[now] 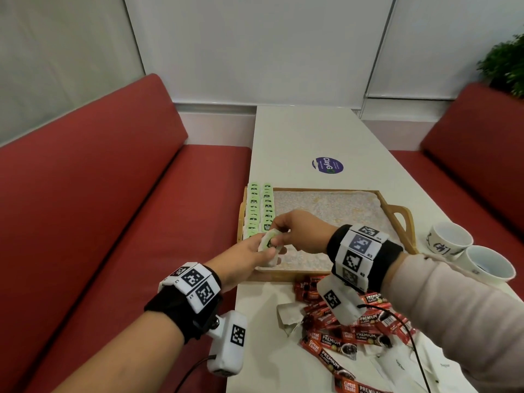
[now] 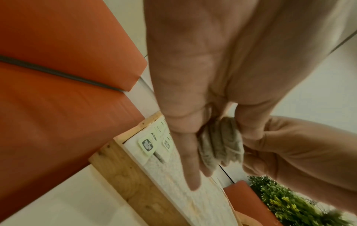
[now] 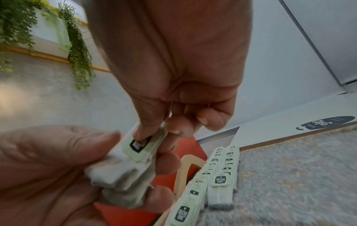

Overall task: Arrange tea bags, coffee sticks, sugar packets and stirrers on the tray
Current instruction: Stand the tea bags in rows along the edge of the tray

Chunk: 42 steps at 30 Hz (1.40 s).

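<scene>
- We are standing at a long white table [image 1: 297, 143] running between two red benches [image 1: 93, 194].
- A wooden tray [image 1: 408, 222] with a pale liner is sitting on it, with two neat rows of green-tagged tea bags [image 1: 261, 208] lying along its left edge.
- Red coffee sticks [image 1: 334, 341] are lying in a loose heap on the table just in front of the tray, and two paper cups [image 1: 467, 253] are standing to its right.
- Our left hand [image 1: 249, 253] is cradling a small bunch of tea bags [image 3: 123, 165] over the tray's near-left corner, fingers curled round it.
- Our right hand [image 1: 300, 231] is pinching the top bag's green tag [image 3: 138, 146] between thumb and fingertips.
</scene>
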Motion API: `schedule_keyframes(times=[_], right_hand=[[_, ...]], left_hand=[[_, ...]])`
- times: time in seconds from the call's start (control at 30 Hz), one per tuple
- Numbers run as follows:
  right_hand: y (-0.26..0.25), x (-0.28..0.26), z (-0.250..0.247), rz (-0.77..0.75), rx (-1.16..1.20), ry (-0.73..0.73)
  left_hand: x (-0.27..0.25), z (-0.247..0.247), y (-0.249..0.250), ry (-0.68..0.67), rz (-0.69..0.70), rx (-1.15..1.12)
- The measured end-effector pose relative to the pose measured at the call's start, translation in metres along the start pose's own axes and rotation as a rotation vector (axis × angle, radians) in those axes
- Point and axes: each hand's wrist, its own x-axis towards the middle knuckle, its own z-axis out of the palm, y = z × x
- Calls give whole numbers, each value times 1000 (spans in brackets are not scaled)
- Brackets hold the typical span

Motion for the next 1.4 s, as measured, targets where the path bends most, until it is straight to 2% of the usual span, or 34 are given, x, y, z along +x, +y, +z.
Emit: schedule_keyframes(times=[0.13,0.23,0.4,0.7,0.93,1.07,1.3,1.4], right_hand=[[2,5,-4,13,87,40],[5,7,-4,21,172,89],[10,14,-4,97,296,212],[16,25,-11,100,434,232],[34,51,-14,157,391,271],[45,64,-13,211,330,205],[53,86,0,231,185,-109],[53,97,9,239,133,-183]], left_hand=[[2,-4,4,25,-82,-267],[3,-7,6,13,-98,-379],[13,-8,3,87,-41,-308],[33,-14,0,292,23,-273],[50,-29,1,500,32,-297],[56,-35,0,517,26,-310],[67,-42,-4,499,-13,-269],[70,-43,-7,489,-28,-247]])
